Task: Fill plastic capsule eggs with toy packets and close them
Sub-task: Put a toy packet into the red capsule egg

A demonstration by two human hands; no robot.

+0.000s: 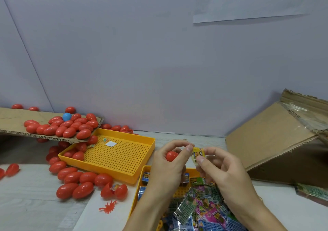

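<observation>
The left hand (168,161) curls round a red capsule egg (171,156), its grip clamped on the shell, thumb and forefinger meeting above it. Just to the right, the right hand (221,170) pinches a small yellow toy packet (198,154) between thumb and fingertips, grip clamped on it; the packet touches the left thumb tip and stands at the egg's right side. The packet bears dark print on yellow with a blue band, too blurred to read.

Below both grips lies a yellow perforated tray (136,195) heaped with toy packets (204,206) in green, pink, blue and silver. Their lettering is bold but unreadable; on one dark blue packet under the left wrist only a few pale strokes show.

Left of the left grip sits a second yellow perforated tray (142,161), mostly bare, with a white paper scrap (111,143) and a few red eggs in its far left corner. Its near right corner almost meets the packet tray. Further left, closed red eggs (78,181) lie on the table (35,204), and one open egg (114,191) shows a colourful thing inside. A red splat-shaped toy (108,206) lies on a white sheet near the left forearm. A torn cardboard flap (10,122) up left carries more red eggs and one blue egg (67,116).

Right of the right grip, a cardboard box (276,142) lies tipped, its edge near the packet tray. Bare table shows behind the hands up to the wall. High on the wall hangs a white sheet (248,5) with a red bar, writing illegible.
</observation>
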